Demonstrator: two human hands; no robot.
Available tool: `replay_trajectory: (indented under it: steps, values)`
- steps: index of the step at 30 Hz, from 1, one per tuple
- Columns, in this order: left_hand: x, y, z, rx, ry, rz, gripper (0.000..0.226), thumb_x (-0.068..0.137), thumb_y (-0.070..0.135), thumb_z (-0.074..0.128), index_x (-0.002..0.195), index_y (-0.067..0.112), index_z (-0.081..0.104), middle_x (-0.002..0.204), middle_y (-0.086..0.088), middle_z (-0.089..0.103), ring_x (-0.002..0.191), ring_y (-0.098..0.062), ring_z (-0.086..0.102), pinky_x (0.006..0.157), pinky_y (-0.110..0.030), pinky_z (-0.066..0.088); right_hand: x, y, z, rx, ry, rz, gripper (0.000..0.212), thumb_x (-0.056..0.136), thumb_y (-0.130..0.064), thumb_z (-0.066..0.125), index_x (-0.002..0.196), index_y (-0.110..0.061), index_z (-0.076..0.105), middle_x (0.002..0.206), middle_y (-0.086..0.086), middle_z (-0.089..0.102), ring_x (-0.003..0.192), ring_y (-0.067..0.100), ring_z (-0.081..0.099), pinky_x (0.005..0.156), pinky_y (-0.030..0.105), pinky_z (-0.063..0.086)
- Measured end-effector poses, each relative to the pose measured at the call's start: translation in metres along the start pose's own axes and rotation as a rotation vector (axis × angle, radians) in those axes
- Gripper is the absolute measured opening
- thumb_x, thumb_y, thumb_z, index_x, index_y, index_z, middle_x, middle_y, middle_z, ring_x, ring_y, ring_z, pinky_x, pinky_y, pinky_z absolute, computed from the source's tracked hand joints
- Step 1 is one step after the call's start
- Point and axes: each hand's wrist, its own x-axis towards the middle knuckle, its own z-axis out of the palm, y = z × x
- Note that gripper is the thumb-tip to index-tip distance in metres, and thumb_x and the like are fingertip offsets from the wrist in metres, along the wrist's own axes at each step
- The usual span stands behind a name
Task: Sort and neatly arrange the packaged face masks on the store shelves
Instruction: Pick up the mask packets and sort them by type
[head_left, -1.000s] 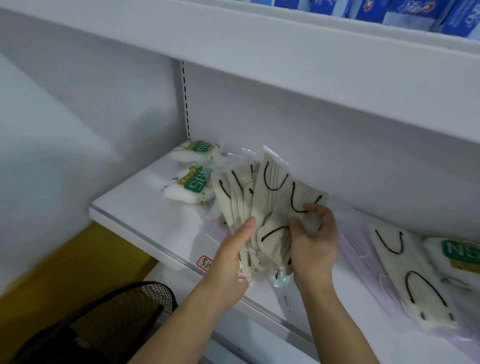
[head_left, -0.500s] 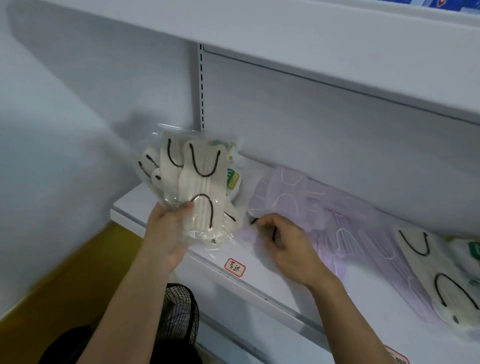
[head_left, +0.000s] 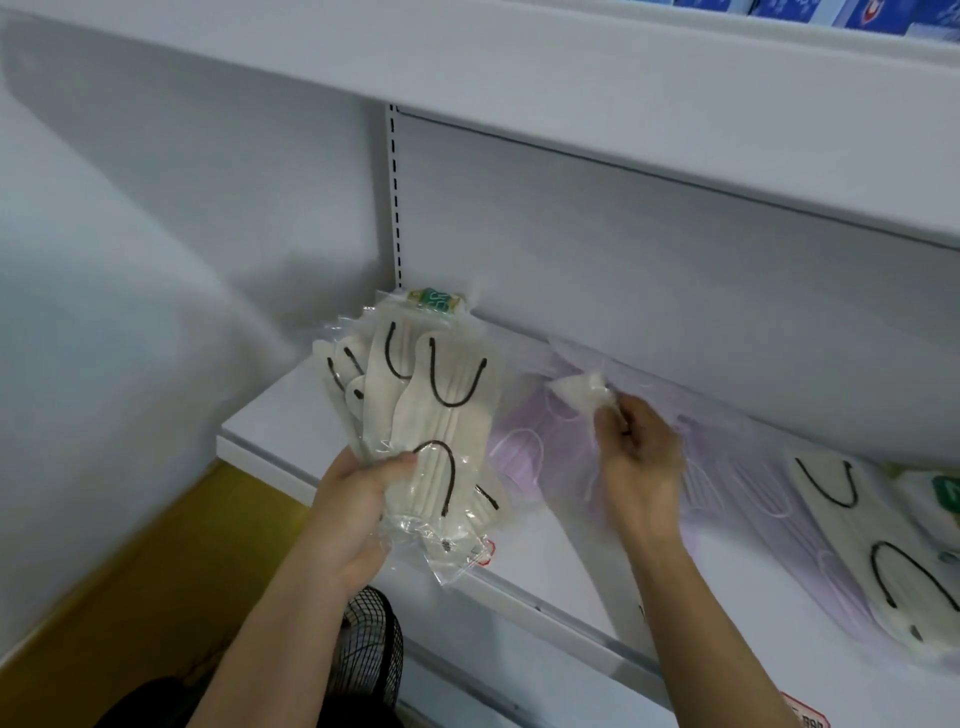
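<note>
A fan of cream masks in clear packs is pinched in the left hand, held up over the shelf edge, while the right hand has its grip closed on a small white pack lifted off the purple masks lying flat near the back panel. To do this well, she should probably lift that stray pack clear, add like to like, and keep the fan squared so none slips from the thumb
</note>
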Motion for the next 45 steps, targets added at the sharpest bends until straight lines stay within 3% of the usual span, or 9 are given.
replay_trajectory:
  steps: [8, 13, 19, 22, 28, 32, 37, 42, 45]
  values:
    - [-0.024, -0.018, 0.066, -0.106, -0.324, -0.149, 0.035, 0.087, 0.033, 0.058, 0.09, 0.009, 0.083, 0.094, -0.016, 0.077, 0.082, -0.028, 0.076, 0.076, -0.039, 0.058, -0.053, -0.042, -0.037, 0.009, -0.349, -0.397, 0.034, 0.105, -0.043, 0.05, 0.115, -0.023, 0.076, 0.12, -0.016, 0.07, 0.121, 0.01, 0.062, 0.1, 0.032, 0.049]
    - [-0.032, -0.036, 0.102, -0.156, -0.46, -0.207, 0.033, 0.093, 0.024, 0.057, 0.08, 0.01, 0.084, 0.091, -0.016, 0.076, 0.077, -0.026, 0.075, 0.072, -0.037, 0.061, -0.057, -0.021, -0.079, -0.025, -0.257, -0.355, 0.02, 0.098, -0.02, 0.064, 0.113, -0.02, 0.077, 0.122, -0.014, 0.071, 0.127, 0.012, 0.059, 0.105, 0.033, 0.049]
    - [-0.054, -0.084, 0.161, 0.066, -0.574, -0.187, 0.027, 0.084, -0.002, 0.065, 0.109, -0.006, 0.074, 0.102, -0.029, 0.075, 0.089, -0.038, 0.076, 0.065, -0.04, 0.062, -0.077, -0.004, -0.148, 0.161, 0.241, 0.19, 0.072, 0.074, -0.028, 0.092, 0.133, -0.037, 0.053, 0.128, -0.016, 0.06, 0.115, 0.002, 0.062, 0.085, 0.021, 0.056]
    - [-0.077, -0.112, 0.199, 0.132, -0.691, -0.177, 0.025, 0.091, -0.007, 0.061, 0.112, -0.003, 0.073, 0.106, -0.026, 0.075, 0.097, -0.04, 0.075, 0.071, -0.043, 0.062, -0.091, 0.015, -0.202, 0.341, 0.254, 0.436, 0.094, 0.058, -0.049, 0.095, 0.14, -0.037, 0.051, 0.128, -0.001, 0.067, 0.111, 0.017, 0.07, 0.091, 0.04, 0.06]
    - [-0.149, -0.177, 0.267, 0.259, -0.83, -0.432, 0.029, 0.092, 0.016, 0.062, 0.113, 0.002, 0.075, 0.106, -0.022, 0.076, 0.097, -0.037, 0.075, 0.084, -0.047, 0.06, -0.148, 0.041, -0.309, 0.344, 0.483, 0.464, 0.02, 0.084, -0.012, 0.084, 0.097, -0.005, 0.071, 0.085, 0.015, 0.077, 0.077, 0.031, 0.076, 0.063, 0.04, 0.06]
    - [-0.206, -0.242, 0.316, 0.333, -0.844, -0.44, 0.027, 0.095, 0.013, 0.061, 0.116, 0.004, 0.074, 0.109, -0.021, 0.076, 0.099, -0.037, 0.075, 0.085, -0.048, 0.06, -0.192, 0.07, -0.383, 0.336, 0.746, 0.496, 0.017, 0.088, -0.017, 0.08, 0.096, -0.006, 0.069, 0.083, 0.014, 0.075, 0.075, 0.031, 0.073, 0.067, 0.043, 0.058]
    - [-0.293, -0.339, 0.373, 0.375, -0.891, -0.373, 0.032, 0.095, 0.012, 0.068, 0.126, 0.004, 0.067, 0.113, -0.019, 0.076, 0.103, -0.037, 0.074, 0.094, -0.053, 0.056, -0.251, 0.094, -0.495, 0.336, 0.65, 0.46, 0.009, 0.095, -0.01, 0.072, 0.102, -0.006, 0.075, 0.094, 0.011, 0.079, 0.09, 0.029, 0.077, 0.081, 0.045, 0.061]
    - [-0.385, -0.419, 0.43, 0.407, -0.977, -0.53, 0.035, 0.096, 0.02, 0.066, 0.129, 0.008, 0.068, 0.116, -0.017, 0.075, 0.104, -0.034, 0.073, 0.1, -0.054, 0.054, -0.316, 0.126, -0.592, 0.28, 0.982, 0.479, 0.027, 0.096, -0.01, 0.069, 0.072, 0.002, 0.065, 0.06, 0.001, 0.066, 0.055, 0.013, 0.063, 0.053, 0.026, 0.047]
    - [-0.448, -0.46, 0.46, 0.444, -1.049, -0.682, 0.038, 0.1, 0.029, 0.061, 0.132, 0.008, 0.066, 0.119, -0.017, 0.074, 0.109, -0.035, 0.073, 0.099, -0.053, 0.054, -0.364, 0.147, -0.645, 0.28, 1.226, 0.497, 0.053, 0.094, -0.03, 0.073, 0.08, 0.016, 0.051, 0.074, 0.038, 0.059, 0.062, 0.04, 0.062, 0.058, 0.047, 0.051]
